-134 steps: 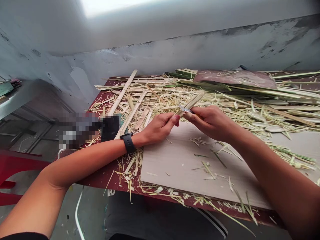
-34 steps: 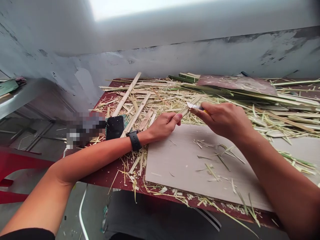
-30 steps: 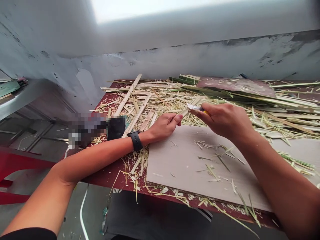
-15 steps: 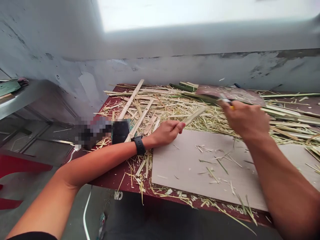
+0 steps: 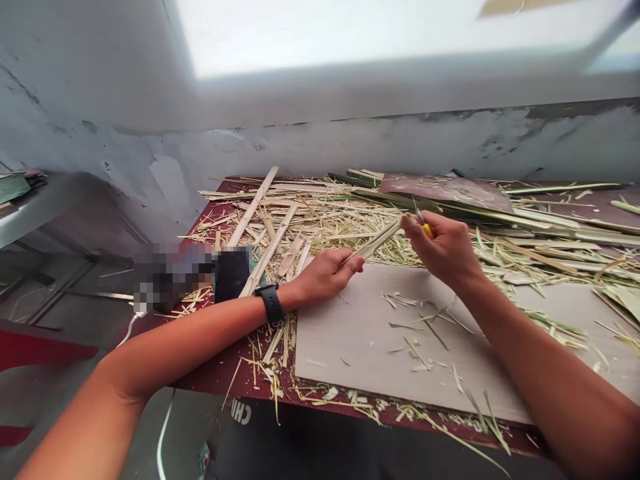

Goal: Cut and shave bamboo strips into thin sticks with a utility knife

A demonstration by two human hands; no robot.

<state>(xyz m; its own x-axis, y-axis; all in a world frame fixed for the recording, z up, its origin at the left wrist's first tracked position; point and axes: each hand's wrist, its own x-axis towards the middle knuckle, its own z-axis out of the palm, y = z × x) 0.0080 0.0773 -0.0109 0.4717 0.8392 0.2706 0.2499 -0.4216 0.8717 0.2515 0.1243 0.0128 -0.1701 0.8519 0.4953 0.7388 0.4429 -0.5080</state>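
Observation:
My left hand (image 5: 327,273), with a dark watch on its wrist, is closed around the near end of a pale bamboo strip (image 5: 377,243). The strip slants up and to the right over the shavings. My right hand (image 5: 445,243) grips a knife (image 5: 426,229) with a yellow handle; its thin blade points up. The fingers of this hand are at the strip's far end, and whether the blade touches the strip I cannot tell. Below both hands lies a light board (image 5: 360,340) scattered with thin shavings.
Bamboo shavings (image 5: 330,220) and long strips (image 5: 550,227) cover the back of the dark red table (image 5: 215,367). A black block (image 5: 231,273) stands left of my left hand. The wall (image 5: 300,150) runs behind, and a white cable (image 5: 163,433) hangs at the left.
My right hand has moved left and slightly down, bringing the knife to the strip's far end. My left hand still holds the strip. The view has shifted slightly.

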